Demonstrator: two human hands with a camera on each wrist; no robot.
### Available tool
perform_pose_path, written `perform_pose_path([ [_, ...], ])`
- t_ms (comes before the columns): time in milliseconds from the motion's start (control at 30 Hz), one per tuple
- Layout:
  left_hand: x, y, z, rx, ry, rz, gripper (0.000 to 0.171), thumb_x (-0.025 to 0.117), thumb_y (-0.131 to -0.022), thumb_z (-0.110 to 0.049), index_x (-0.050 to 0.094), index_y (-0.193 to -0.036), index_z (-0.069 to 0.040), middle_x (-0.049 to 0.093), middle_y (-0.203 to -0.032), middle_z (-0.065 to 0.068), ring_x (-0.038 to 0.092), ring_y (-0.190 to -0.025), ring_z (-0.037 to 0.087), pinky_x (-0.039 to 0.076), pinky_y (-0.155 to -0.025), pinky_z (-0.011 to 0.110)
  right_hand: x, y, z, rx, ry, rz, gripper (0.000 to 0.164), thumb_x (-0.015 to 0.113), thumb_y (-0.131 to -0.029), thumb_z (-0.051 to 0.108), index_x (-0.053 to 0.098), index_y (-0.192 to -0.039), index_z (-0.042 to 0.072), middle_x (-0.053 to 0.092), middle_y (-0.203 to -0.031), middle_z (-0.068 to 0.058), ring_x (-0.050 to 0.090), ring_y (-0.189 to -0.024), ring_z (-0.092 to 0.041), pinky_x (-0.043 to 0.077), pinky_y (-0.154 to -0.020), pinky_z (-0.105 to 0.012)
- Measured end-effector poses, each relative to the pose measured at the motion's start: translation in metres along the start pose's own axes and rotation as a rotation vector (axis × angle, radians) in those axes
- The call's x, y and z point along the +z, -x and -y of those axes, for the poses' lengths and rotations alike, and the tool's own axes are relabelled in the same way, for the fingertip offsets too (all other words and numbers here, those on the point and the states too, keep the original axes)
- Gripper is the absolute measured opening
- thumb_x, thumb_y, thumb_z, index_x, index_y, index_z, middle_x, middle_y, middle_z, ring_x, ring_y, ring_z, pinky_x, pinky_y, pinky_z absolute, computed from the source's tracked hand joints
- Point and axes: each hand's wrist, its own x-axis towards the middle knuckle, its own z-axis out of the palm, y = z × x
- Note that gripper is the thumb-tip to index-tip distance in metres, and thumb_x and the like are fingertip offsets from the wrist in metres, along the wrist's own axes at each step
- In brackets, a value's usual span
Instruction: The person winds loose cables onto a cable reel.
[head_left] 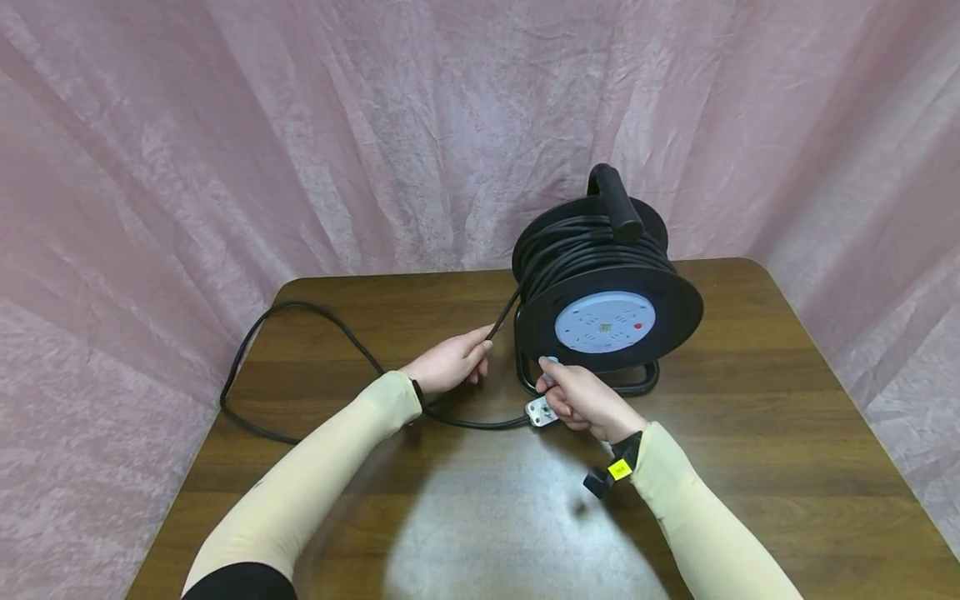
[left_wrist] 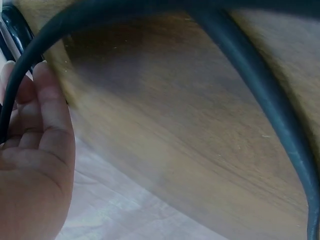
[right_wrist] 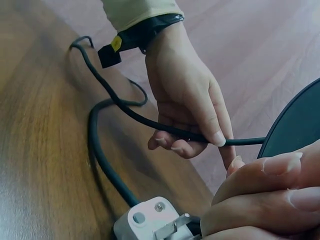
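Note:
A black cable reel stands upright at the back right of the table, its pale blue socket face turned toward me. My left hand pinches the black cable between thumb and fingers, just left of the reel where it runs up to the wound coils. My right hand grips a pale knob at the reel's lower front; the fingers hide most of it. Beside that hand the white plug lies on the table, metal pins showing.
A loose loop of cable reaches the left edge of the wooden table. The reel's black carrying handle rises on top, and its tubular stand rests on the tabletop. Pink curtains hang behind.

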Motion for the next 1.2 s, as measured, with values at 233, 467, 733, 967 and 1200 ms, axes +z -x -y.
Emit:
perform_pose_path([
  [233, -0.004, 0.002, 0.001, -0.003, -0.001, 0.002, 0.049, 0.035, -0.11, -0.026, 0.026, -0.159, -0.022, 0.064, -0.083, 0.002, 0.062, -0.069, 0.017, 0.05, -0.068, 0.032, 0.003, 0.0, 0.004, -0.002, 0.016, 0.008, 0.056, 0.039, -0.107, 0.043, 0.046, -0.108, -0.012, 0.035, -0.051, 0.002, 0.023, -0.039, -0.01, 0.017, -0.036, -0.022],
  [467, -0.009, 0.005, 0.003, 0.01, -0.037, 0.047, 0.05, 0.033, -0.11, -0.025, 0.025, -0.159, -0.021, 0.068, -0.09, 0.002, 0.062, -0.076, 0.015, 0.049, -0.074, 0.033, 0.006, 0.0, 0.006, -0.005, 0.019, 0.012, 0.055, 0.039, -0.107, 0.043, 0.047, -0.107, -0.011, 0.036, -0.051, 0.002, 0.022, -0.039, -0.009, 0.017, -0.036, -0.021],
  [733, -0.018, 0.019, 0.012, -0.052, -0.087, 0.146, 0.041, 0.039, -0.11, -0.033, 0.055, -0.139, -0.01, 0.068, -0.093, 0.004, 0.057, -0.088, 0.017, 0.043, -0.084, 0.035, 0.009, 0.0, 0.012, -0.018, 0.028, 0.006, 0.048, 0.04, -0.107, 0.045, 0.049, -0.097, -0.002, 0.036, -0.051, 0.002, 0.022, -0.04, -0.009, 0.017, -0.037, -0.022],
  [967, -0.024, 0.024, 0.01, -0.103, -0.119, 0.099, 0.043, 0.042, -0.107, -0.044, 0.07, -0.106, -0.012, 0.069, -0.085, 0.0, 0.056, -0.078, 0.018, 0.045, -0.076, 0.035, 0.012, 0.0, 0.019, -0.031, 0.027, 0.019, 0.053, 0.038, -0.107, 0.043, 0.047, -0.1, -0.008, 0.036, -0.05, 0.002, 0.023, -0.039, -0.01, 0.018, -0.036, -0.022],
  [1200, -0.024, 0.023, 0.008, -0.148, -0.05, 0.055, 0.044, 0.044, -0.106, -0.047, 0.069, -0.105, -0.011, 0.069, -0.082, 0.001, 0.06, -0.065, 0.02, 0.049, -0.059, 0.034, 0.015, 0.0, 0.024, -0.035, 0.012, 0.025, 0.047, 0.038, -0.107, 0.044, 0.049, -0.095, 0.0, 0.037, -0.05, 0.002, 0.023, -0.039, -0.009, 0.018, -0.036, -0.021],
])
